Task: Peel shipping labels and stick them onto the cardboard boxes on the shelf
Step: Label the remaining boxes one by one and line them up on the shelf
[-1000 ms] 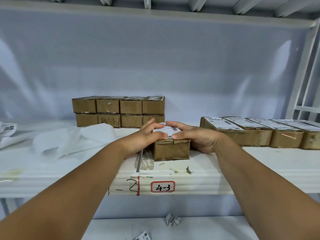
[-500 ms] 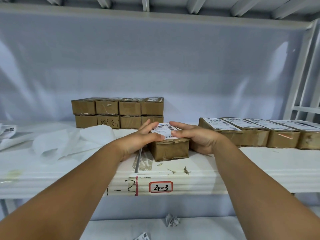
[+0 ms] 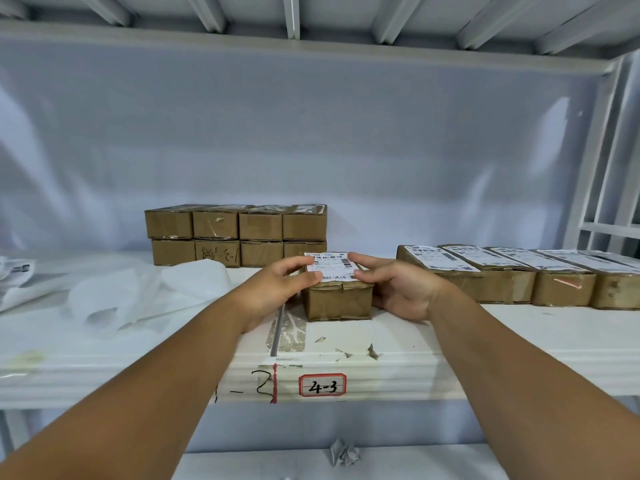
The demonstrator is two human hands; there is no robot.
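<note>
A small cardboard box (image 3: 337,302) stands near the front edge of the white shelf (image 3: 381,372). A white shipping label (image 3: 330,265) lies on its top. My left hand (image 3: 277,289) holds the box from the left, with thumb and fingertips on the label's left edge. My right hand (image 3: 398,289) holds it from the right, thumb and fingers on the label's right edge. A row of labelled boxes (image 3: 502,278) lies to the right. A two-high stack of boxes (image 3: 235,235) stands behind, at the left.
Crumpled white backing sheets (image 3: 149,296) lie on the shelf to the left, with more paper (image 3: 14,271) at the far left edge. A tag reading 4-3 (image 3: 322,385) marks the shelf front. A crumpled paper ball (image 3: 344,453) lies on the lower shelf. A white upright (image 3: 588,161) stands at right.
Both hands have spread slightly apart on the label, uncovering more of it. The box has turned a little and now sits squarer to the shelf edge.
</note>
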